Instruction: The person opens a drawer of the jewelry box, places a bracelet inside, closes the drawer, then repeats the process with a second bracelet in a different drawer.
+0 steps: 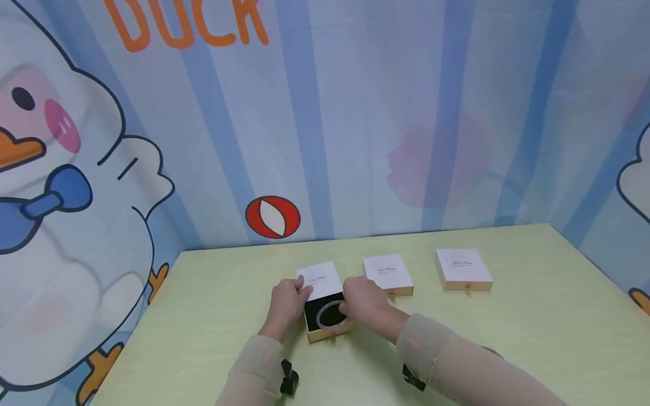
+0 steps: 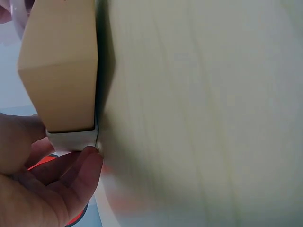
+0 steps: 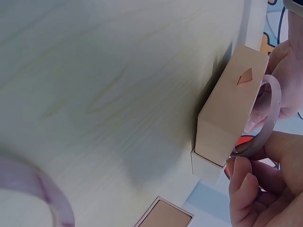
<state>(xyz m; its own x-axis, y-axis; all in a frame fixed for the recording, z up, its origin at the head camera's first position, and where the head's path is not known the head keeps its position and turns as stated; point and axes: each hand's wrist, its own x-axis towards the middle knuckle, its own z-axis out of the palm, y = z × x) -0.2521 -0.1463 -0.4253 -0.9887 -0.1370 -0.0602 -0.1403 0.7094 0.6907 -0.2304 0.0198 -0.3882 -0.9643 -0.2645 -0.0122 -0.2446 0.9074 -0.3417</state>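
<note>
A white gift box [image 1: 319, 277] stands with its tan drawer [image 3: 232, 111] pulled out toward me, the drawer's inside black. My left hand [image 1: 287, 304] grips the box's white sleeve at its left side, thumb on top and fingertips low on its edge in the left wrist view. A pale lavender bangle [image 1: 319, 320] tilts up out of the drawer. My right hand [image 1: 367, 301] pinches the bangle's right side between thumb and fingers, beside the sleeve's corner. Part of the bangle is hidden behind that hand.
Two more white boxes, a middle one [image 1: 388, 272] and a right one [image 1: 463, 268], stand shut toward the back of the pale table [image 1: 213, 338]. A second lavender bangle [image 3: 28, 179] lies on the table, mostly behind my right sleeve in the head view. A cartoon backdrop [image 1: 350, 141] rises behind.
</note>
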